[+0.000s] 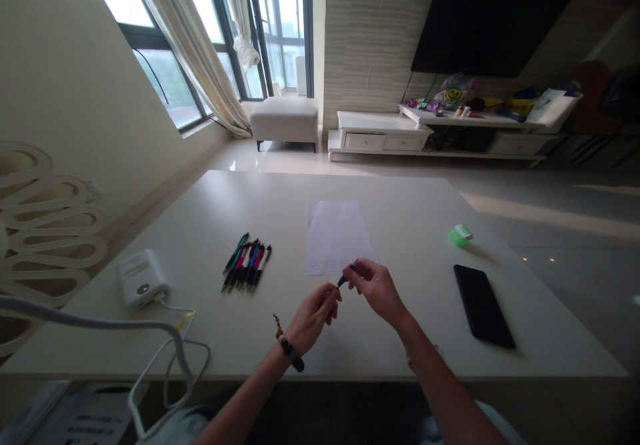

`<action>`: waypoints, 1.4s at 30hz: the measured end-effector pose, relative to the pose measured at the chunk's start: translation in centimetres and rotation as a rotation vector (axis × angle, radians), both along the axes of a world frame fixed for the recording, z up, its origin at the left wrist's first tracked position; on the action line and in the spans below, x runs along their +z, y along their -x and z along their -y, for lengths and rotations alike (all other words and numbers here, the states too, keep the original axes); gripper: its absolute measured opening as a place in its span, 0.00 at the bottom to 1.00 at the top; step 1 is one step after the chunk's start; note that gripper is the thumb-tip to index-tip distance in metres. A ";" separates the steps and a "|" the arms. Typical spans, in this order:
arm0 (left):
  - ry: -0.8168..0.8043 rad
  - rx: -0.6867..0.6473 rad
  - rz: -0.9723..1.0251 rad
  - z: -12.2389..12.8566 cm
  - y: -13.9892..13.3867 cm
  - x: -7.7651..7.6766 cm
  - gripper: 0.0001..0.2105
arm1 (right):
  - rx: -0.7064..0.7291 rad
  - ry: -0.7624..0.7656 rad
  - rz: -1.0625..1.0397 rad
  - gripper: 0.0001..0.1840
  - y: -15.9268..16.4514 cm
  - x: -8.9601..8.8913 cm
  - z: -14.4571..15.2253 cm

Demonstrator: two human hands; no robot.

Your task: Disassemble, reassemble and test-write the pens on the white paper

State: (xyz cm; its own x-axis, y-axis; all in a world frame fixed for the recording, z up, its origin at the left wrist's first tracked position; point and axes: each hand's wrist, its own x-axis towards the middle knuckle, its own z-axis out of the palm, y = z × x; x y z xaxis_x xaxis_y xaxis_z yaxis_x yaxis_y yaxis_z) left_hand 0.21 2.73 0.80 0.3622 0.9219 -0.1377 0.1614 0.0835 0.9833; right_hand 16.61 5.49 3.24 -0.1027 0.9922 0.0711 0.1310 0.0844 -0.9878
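A dark pen (343,279) slants between my two hands, just over the near edge of a white sheet of paper (336,232). My right hand (376,288) pinches its upper part between thumb and fingers. At the lower, pointed end, the fingertips of my left hand (315,316) are closed on the tip. A beaded bracelet (290,352) circles my left wrist. Faint lines of writing show along the bottom of the sheet. Left of the paper lies a group of several click pens (247,265) in green, red, white, blue and black, side by side.
The white table (400,232) also bears a black phone (483,306) and a small green container (460,235) on the right. On the left are a white power bank (143,277) and its looping cable (203,345). A thick grey tube (100,322) crosses the left foreground.
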 end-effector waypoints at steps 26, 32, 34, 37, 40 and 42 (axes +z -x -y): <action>0.119 0.169 0.094 0.4 -0.6 -0.6 0.17 | -0.063 0.142 0.801 0.17 -0.5 -3.7 0.4; 0.137 0.155 0.115 0.6 -0.8 -0.6 0.17 | 0.039 0.110 0.180 0.19 0.1 -2.3 0.0; 0.136 0.151 0.121 0.6 -0.9 -0.7 0.17 | 0.101 0.143 0.085 0.18 0.7 -2.3 0.0; 0.142 0.152 0.129 0.7 -1.1 -1.1 0.17 | 0.083 0.154 0.036 0.16 1.4 -2.6 -0.1; 0.166 0.141 0.133 0.8 -1.2 -1.5 0.17 | -0.085 0.149 -0.015 0.16 1.0 -2.8 -0.7; 0.180 0.139 0.127 0.9 -1.2 -1.7 0.17 | -0.179 0.158 0.010 0.16 0.3 -2.7 -1.1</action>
State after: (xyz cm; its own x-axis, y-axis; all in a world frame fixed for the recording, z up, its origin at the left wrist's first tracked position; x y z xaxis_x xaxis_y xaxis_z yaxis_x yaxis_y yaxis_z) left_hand 1.38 1.84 -0.89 0.2583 0.9289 -0.2655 0.0119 0.2718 0.9623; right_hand 16.30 6.62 0.49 0.0756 0.9934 -0.0867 0.1396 -0.0966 -0.9855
